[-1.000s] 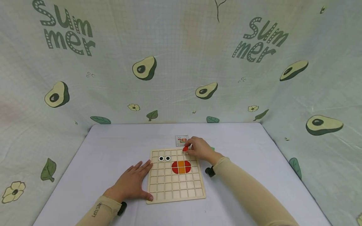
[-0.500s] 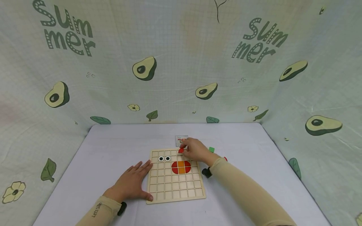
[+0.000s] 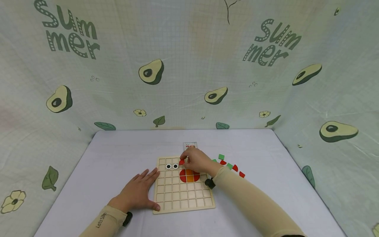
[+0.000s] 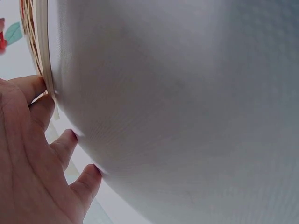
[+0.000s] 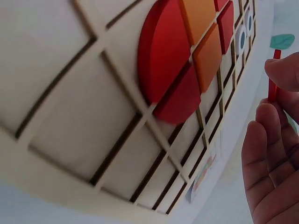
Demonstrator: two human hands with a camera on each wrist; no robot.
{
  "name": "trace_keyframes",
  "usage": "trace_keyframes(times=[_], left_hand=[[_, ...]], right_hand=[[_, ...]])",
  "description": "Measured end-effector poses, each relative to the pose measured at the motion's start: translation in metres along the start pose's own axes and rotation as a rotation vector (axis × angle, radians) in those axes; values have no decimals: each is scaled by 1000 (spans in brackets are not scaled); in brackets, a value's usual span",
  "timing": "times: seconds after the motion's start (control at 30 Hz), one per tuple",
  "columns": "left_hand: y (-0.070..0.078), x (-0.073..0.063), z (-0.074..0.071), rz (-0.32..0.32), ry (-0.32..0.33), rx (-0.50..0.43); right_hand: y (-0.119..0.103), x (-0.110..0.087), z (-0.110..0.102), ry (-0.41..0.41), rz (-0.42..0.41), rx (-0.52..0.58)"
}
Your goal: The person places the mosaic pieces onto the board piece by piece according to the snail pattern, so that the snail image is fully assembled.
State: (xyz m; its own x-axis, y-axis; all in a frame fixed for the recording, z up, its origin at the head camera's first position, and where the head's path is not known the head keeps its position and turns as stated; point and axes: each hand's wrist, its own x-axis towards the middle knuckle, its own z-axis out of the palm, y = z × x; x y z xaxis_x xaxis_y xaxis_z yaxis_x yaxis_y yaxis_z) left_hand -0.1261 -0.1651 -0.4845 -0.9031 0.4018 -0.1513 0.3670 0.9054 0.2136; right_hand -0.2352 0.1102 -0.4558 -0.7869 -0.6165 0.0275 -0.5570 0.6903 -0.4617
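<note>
A wooden grid board (image 3: 176, 197) lies on the table. My left hand (image 3: 137, 192) spreads flat at its left side, with index finger and thumb touching the edge; in the left wrist view the fingers (image 4: 86, 184) are straight. Over the board's upper part, my right hand (image 3: 196, 160) pinches a red quarter-circle tile (image 5: 274, 77) between thumb and fingers. Just left of that tile are two eye tiles (image 3: 172, 166) set in the grid. Red quarter-circle tiles (image 5: 166, 56) and orange square tiles (image 5: 208, 56) form a rounded shape below, partly covered by the right hand in the head view.
Behind the board lies a small picture card (image 3: 189, 144), partly hidden by the right hand. Loose green square tiles (image 3: 221, 157) and red curved tiles (image 3: 242, 174) are scattered right of the board, beside the right forearm. A patterned cloth (image 3: 183, 108) hangs behind the table.
My right hand has moved left and slightly nearer across the board with the red tile, toward the eye tiles. More loose tiles show beside the forearm. The left hand has stayed put.
</note>
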Motion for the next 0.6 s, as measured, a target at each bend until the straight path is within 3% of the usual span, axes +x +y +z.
trace_keyframes(times=[0.6], left_hand=[[-3,1,3,23,9,-4]], right_hand=[[-26,11,32,-46,-97,6]])
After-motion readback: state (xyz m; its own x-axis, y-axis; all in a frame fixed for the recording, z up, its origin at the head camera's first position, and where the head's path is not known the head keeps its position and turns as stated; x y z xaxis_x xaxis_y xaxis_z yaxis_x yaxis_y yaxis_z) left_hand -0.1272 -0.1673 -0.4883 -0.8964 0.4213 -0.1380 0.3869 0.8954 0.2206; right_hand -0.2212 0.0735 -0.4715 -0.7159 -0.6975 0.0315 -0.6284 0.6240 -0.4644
